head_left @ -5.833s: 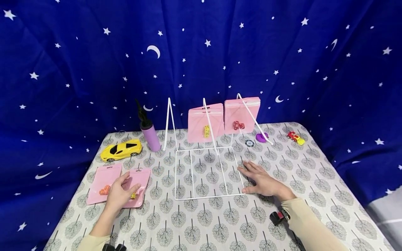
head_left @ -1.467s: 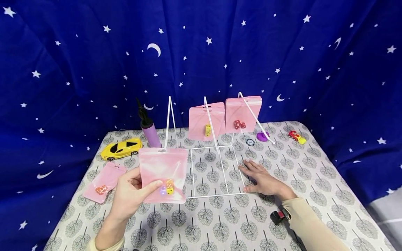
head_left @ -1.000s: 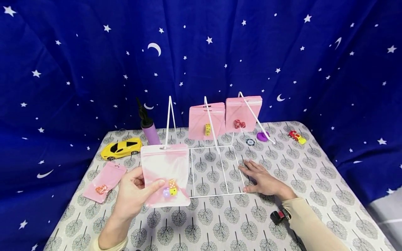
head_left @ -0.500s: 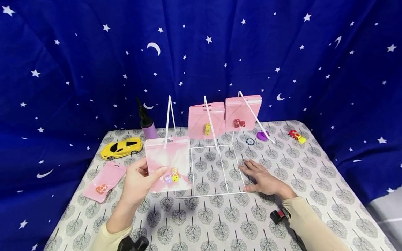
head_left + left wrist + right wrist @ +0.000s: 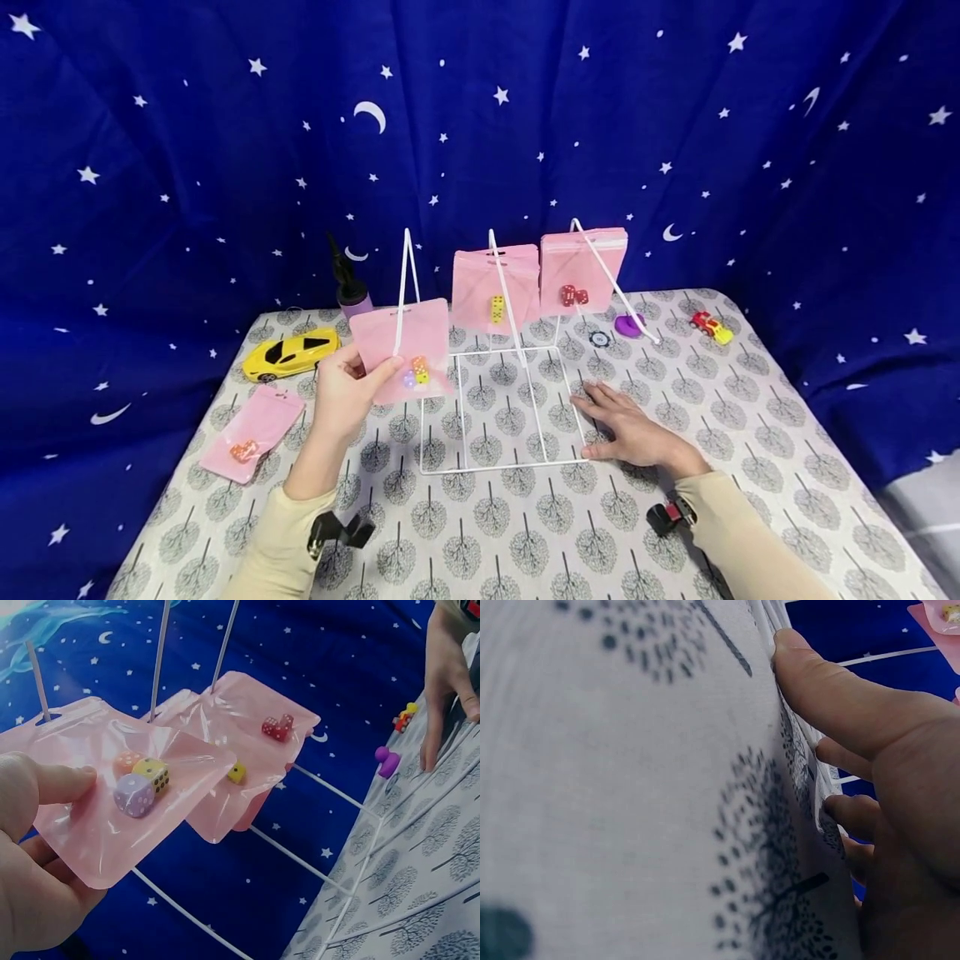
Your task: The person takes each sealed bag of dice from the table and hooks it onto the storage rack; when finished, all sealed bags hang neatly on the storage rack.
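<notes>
My left hand [image 5: 348, 387] pinches a pink zip bag [image 5: 382, 337] between thumb and fingers. Orange, yellow and purple dice [image 5: 139, 784] show through its front. The bag's hang slot is at the left prong [image 5: 401, 308] of a white wire rack [image 5: 498, 469]; the prong's front end lies before the bag, and in the left wrist view the rod meets the slot. My right hand [image 5: 626, 425] rests on the tablecloth with fingers spread, beside the rack's right base wire. Another pink bag [image 5: 266, 412] with orange dice [image 5: 243, 451] lies on the table at left.
Pink bags [image 5: 476, 279] with yellow dice hang on the middle prong, and bags [image 5: 577, 258] with red dice on the right one. Around stand a yellow toy car [image 5: 292, 353], purple pump [image 5: 354, 298], purple object [image 5: 627, 326], small ring [image 5: 599, 339] and red-yellow toy vehicle [image 5: 710, 327].
My left hand has picked the dice bag up from the table and carried it right, then farther back and up to the left prong. My right hand has stayed in place.
</notes>
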Tool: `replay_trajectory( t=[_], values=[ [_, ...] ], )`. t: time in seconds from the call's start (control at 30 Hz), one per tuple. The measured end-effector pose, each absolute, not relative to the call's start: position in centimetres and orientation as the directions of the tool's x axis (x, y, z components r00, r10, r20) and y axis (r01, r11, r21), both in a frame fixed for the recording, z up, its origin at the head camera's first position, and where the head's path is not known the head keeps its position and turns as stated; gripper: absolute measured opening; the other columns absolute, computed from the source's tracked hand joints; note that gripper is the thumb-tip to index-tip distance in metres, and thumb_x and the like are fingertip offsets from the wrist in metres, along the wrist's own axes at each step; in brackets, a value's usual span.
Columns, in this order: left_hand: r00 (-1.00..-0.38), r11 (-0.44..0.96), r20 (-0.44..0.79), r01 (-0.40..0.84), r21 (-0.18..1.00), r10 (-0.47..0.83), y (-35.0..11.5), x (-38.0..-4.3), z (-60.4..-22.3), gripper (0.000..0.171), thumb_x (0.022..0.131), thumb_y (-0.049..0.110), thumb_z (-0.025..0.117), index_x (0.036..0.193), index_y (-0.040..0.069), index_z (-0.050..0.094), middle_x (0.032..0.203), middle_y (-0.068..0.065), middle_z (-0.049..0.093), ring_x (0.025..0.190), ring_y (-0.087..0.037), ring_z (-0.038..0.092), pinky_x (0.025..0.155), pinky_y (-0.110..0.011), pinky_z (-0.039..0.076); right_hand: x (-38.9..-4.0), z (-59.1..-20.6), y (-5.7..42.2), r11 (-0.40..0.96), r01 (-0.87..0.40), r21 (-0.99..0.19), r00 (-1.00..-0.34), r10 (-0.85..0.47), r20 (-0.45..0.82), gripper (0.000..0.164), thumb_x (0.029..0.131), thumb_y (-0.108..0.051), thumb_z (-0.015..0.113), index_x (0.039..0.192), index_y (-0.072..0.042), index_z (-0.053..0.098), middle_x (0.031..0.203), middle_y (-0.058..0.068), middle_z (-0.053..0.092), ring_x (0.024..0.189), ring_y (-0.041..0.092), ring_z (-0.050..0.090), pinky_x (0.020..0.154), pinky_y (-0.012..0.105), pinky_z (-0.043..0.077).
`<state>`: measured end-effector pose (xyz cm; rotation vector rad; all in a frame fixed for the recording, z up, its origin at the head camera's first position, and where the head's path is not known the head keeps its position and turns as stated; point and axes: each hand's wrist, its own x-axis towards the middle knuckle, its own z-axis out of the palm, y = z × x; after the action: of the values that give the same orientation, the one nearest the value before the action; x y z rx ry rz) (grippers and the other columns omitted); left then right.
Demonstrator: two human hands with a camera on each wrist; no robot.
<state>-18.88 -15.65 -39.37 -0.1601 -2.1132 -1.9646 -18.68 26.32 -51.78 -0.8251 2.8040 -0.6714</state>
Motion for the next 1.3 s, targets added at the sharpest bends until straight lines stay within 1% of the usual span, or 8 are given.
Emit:
replay_trajectory(
  t=[0.23, 0.47, 0.67, 0.9, 0.97, 1.03, 1.2, 1.3],
  values=[
    [-0.968, 0.077, 0.222, 0.214, 0.974, -0.113, -15.4, -20.9, -39.4, 0.032, 0.079, -0.001, 0.076, 0.11, -0.006, 0.067, 0.091, -0.002, 0.072, 0.076, -0.012, 0.068, 0.07, -0.028, 0.061, -18.6, -51.9, 26.3, 0.747, -0.483, -0.457, -0.839, -0.544, -0.002, 0.09, 0.08, -0.049, 0.073, 0.151, -0.009, 0.035, 0.157, 0.029, 0.019, 0.145, 0.05, 0.013, 0.115, 0.068, 0.008],
    [-0.95, 0.054, 0.283, 0.279, 0.959, -0.13, -15.2, -22.7, -39.6, 0.024, 0.08, -0.001, 0.076, 0.102, -0.007, 0.069, 0.079, 0.003, 0.071, 0.065, -0.008, 0.058, 0.055, -0.018, 0.051, -18.7, -52.0, 26.3, 0.742, -0.493, -0.454, -0.836, -0.549, 0.009, 0.09, 0.081, -0.052, 0.071, 0.15, -0.007, 0.036, 0.156, 0.031, 0.021, 0.144, 0.052, 0.014, 0.114, 0.069, 0.008],
    [-0.947, 0.044, 0.297, 0.294, 0.955, -0.123, -14.9, -24.1, -39.7, 0.025, 0.08, -0.001, 0.076, 0.103, -0.009, 0.068, 0.078, 0.007, 0.071, 0.064, -0.007, 0.06, 0.056, -0.018, 0.053, -18.7, -51.9, 26.3, 0.745, -0.492, -0.45, -0.838, -0.545, 0.015, 0.089, 0.081, -0.05, 0.072, 0.15, -0.007, 0.036, 0.156, 0.031, 0.021, 0.143, 0.052, 0.014, 0.114, 0.069, 0.008],
    [-0.946, 0.063, 0.304, 0.298, 0.952, -0.114, -14.6, -25.2, -39.5, 0.027, 0.081, 0.0, 0.076, 0.105, -0.009, 0.067, 0.095, -0.021, 0.072, 0.071, -0.01, 0.065, 0.065, -0.023, 0.06, -18.5, -51.9, 26.2, 0.743, -0.49, -0.457, -0.839, -0.544, 0.016, 0.09, 0.08, -0.049, 0.073, 0.15, -0.007, 0.035, 0.157, 0.029, 0.02, 0.144, 0.052, 0.013, 0.114, 0.069, 0.008],
    [-0.944, 0.068, 0.309, 0.303, 0.951, -0.112, -14.6, -25.6, -39.6, 0.027, 0.081, 0.002, 0.076, 0.105, -0.009, 0.068, 0.097, -0.024, 0.071, 0.071, -0.01, 0.065, 0.064, -0.023, 0.06, -18.5, -51.9, 26.2, 0.74, -0.494, -0.457, -0.838, -0.545, 0.022, 0.089, 0.08, -0.048, 0.073, 0.15, -0.007, 0.036, 0.156, 0.03, 0.021, 0.144, 0.052, 0.014, 0.114, 0.069, 0.008],
    [-0.945, 0.059, 0.308, 0.303, 0.951, -0.109, -14.6, -26.1, -39.6, 0.028, 0.081, 0.002, 0.077, 0.105, -0.009, 0.068, 0.096, -0.022, 0.072, 0.071, -0.01, 0.065, 0.064, -0.023, 0.06, -18.6, -51.9, 26.2, 0.737, -0.495, -0.46, -0.837, -0.547, 0.026, 0.089, 0.08, -0.048, 0.073, 0.149, -0.006, 0.037, 0.156, 0.03, 0.021, 0.143, 0.053, 0.014, 0.114, 0.07, 0.008],
    [-0.953, 0.032, 0.284, 0.282, 0.959, -0.106, -14.5, -27.0, -39.6, 0.029, 0.082, 0.002, 0.076, 0.107, -0.008, 0.067, 0.088, -0.007, 0.072, 0.071, -0.009, 0.065, 0.067, -0.024, 0.06, -18.6, -51.9, 26.1, 0.74, -0.487, -0.464, -0.839, -0.544, 0.013, 0.089, 0.081, -0.049, 0.072, 0.15, -0.006, 0.036, 0.156, 0.031, 0.02, 0.143, 0.053, 0.013, 0.114, 0.07, 0.007],
    [-0.957, 0.021, 0.27, 0.27, 0.963, -0.107, -14.5, -27.5, -39.5, 0.029, 0.082, 0.001, 0.075, 0.108, -0.009, 0.066, 0.089, -0.007, 0.072, 0.072, -0.009, 0.066, 0.069, -0.024, 0.061, -18.6, -51.9, 26.1, 0.744, -0.484, -0.46, -0.84, -0.542, 0.007, 0.089, 0.081, -0.049, 0.072, 0.15, -0.006, 0.035, 0.156, 0.03, 0.02, 0.143, 0.052, 0.013, 0.114, 0.069, 0.008]
  ],
)
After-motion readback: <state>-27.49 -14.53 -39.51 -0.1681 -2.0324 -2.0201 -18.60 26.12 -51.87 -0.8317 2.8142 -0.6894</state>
